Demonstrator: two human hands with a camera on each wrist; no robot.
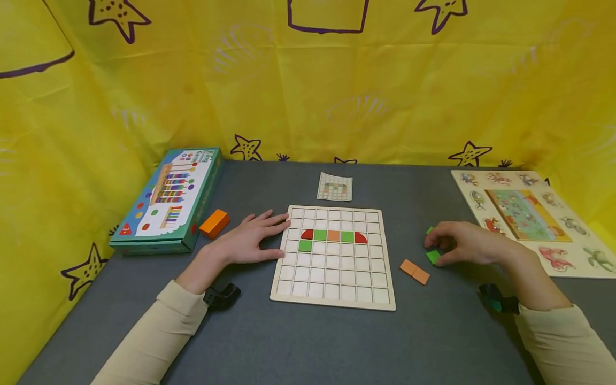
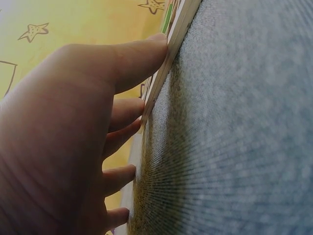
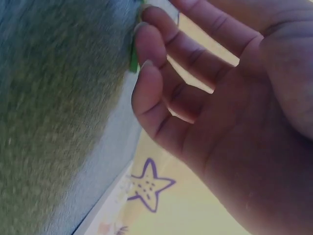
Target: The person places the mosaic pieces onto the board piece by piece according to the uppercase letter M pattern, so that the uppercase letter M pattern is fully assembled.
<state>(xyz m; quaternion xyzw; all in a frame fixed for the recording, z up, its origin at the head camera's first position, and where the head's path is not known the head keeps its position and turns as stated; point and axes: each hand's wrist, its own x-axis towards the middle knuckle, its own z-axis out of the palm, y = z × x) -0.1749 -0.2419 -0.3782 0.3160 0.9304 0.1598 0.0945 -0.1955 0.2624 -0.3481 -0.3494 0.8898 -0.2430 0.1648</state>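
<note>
In the head view, the left hand (image 1: pixel 252 238) rests with spread fingers at the left edge of the white grid board (image 1: pixel 332 307); its thumb touches the frame. The left wrist view shows the thumb and fingertips of this hand (image 2: pixel 83 112) along the board's edge (image 2: pixel 161 73). Beside the orange tiles (image 1: pixel 414 271), the right hand (image 1: pixel 462 243) has bent fingers over the table. One green tile (image 1: pixel 432 257) lies at its thumb tip, another (image 1: pixel 429 230) by its fingers. In the right wrist view, bent fingers of that hand (image 3: pixel 210 98) partly hide a green tile (image 3: pixel 134 58).
On the board are a row of red, green and orange pieces (image 1: pixel 333 235) and a green square (image 1: pixel 305 245) below its left end. A pattern card (image 1: pixel 335 187) lies behind. At left are a game box (image 1: pixel 168 198) and orange block (image 1: pixel 214 223); at right, a picture board (image 1: pixel 481 200).
</note>
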